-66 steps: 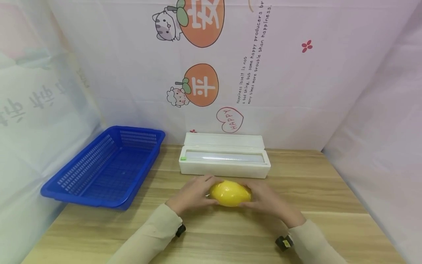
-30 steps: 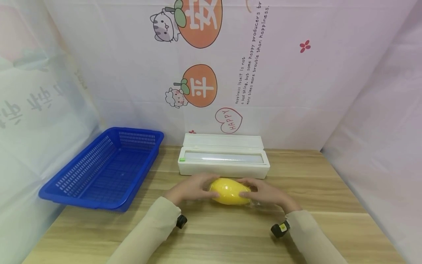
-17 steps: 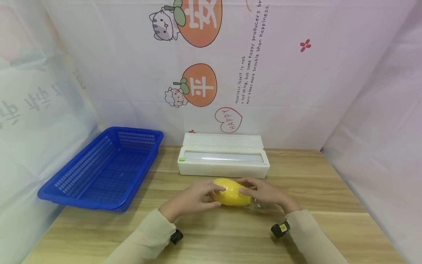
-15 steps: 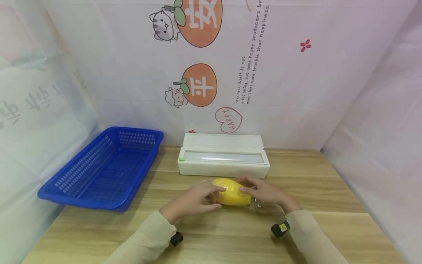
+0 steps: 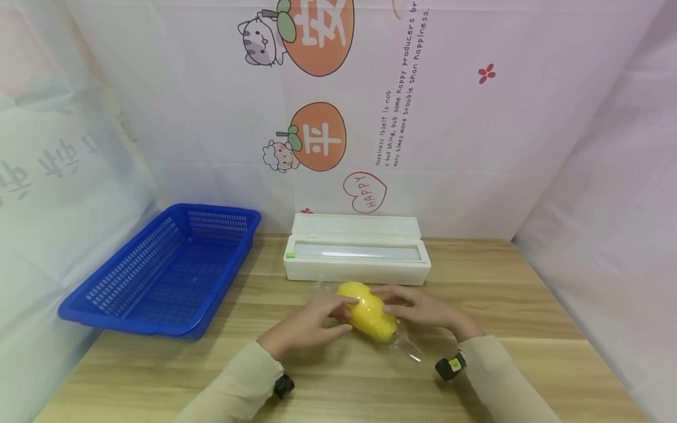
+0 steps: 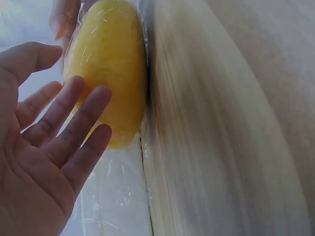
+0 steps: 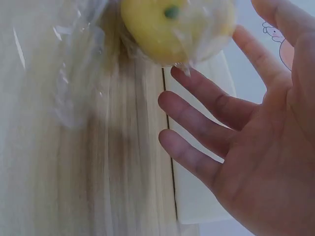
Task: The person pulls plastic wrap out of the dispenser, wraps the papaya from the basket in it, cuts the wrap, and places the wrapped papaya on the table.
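Observation:
A yellow mango (image 5: 368, 314) wrapped in clear cling film lies slantwise on the wooden table between the hands. Loose film (image 5: 407, 349) trails from its near right end, and a fainter flap sticks out at the far left. The left hand (image 5: 313, 322) has its relaxed fingers at the mango's left side, an index fingertip overlapping the fruit. On the other side, the right hand (image 5: 423, 308) lays its thumb over the fruit, with fingers behind it. In the right wrist view, the mango's (image 7: 152, 27) end shows a green spot, and the right fingers are spread loosely beside it.
Behind the mango stands a white cling film dispenser (image 5: 357, 272) with its lid up, a roll inside and a green slider at its left. A blue perforated basket (image 5: 233, 211) sits at the left. Printed white cloth (image 5: 449, 147) hangs around the table (image 5: 476, 358).
The mango has turned so its right end points nearer the person, and its film tail has swung forward. The left hand has loosened and drawn slightly back from the fruit.

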`<action>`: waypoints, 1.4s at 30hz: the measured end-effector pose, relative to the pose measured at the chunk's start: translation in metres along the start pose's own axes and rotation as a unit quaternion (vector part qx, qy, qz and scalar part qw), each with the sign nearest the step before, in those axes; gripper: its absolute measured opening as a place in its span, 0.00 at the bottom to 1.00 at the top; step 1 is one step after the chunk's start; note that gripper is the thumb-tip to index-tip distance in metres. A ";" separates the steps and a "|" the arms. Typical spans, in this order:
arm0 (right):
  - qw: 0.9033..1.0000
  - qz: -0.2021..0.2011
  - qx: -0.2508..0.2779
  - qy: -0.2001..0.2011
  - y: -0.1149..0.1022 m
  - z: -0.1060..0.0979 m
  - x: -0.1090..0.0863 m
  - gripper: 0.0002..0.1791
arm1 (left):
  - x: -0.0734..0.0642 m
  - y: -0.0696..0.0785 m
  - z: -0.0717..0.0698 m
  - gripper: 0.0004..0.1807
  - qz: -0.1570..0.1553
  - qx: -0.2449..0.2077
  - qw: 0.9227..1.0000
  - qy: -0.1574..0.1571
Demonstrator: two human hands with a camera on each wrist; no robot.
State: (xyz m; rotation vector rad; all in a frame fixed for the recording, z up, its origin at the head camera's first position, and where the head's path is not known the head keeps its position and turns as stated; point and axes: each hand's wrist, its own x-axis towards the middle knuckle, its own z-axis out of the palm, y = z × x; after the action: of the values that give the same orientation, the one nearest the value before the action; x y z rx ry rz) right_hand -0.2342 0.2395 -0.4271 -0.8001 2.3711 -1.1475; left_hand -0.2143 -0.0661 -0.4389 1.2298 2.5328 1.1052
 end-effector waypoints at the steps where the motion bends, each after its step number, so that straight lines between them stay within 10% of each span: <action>1: 1.000 -0.002 -0.002 0.000 0.000 0.000 0.000 0.25 | 0.000 -0.001 0.000 0.28 -0.003 -0.002 1.000 0.000; 18: 0.999 0.003 -0.054 0.007 -0.016 0.015 -0.006 0.27 | 0.014 -0.010 -0.011 0.20 0.002 -0.051 0.999 0.004; 26: 0.999 0.002 -0.049 0.019 -0.014 0.018 -0.006 0.29 | 0.018 -0.007 -0.008 0.21 0.027 0.068 0.997 0.027; 35: 0.999 0.002 -0.037 0.013 -0.013 0.020 -0.002 0.31 | 0.011 0.002 0.007 0.15 0.165 0.213 0.963 0.027; 42: 0.999 0.001 -0.041 0.011 -0.013 0.018 -0.003 0.31 | 0.009 0.010 0.012 0.17 0.168 0.229 0.959 0.008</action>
State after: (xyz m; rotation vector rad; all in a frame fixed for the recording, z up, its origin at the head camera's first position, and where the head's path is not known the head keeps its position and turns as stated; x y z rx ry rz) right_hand -0.2174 0.2247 -0.4273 -0.8146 2.4502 -1.0699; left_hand -0.2086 -0.0487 -0.4395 1.8202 2.7543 0.5766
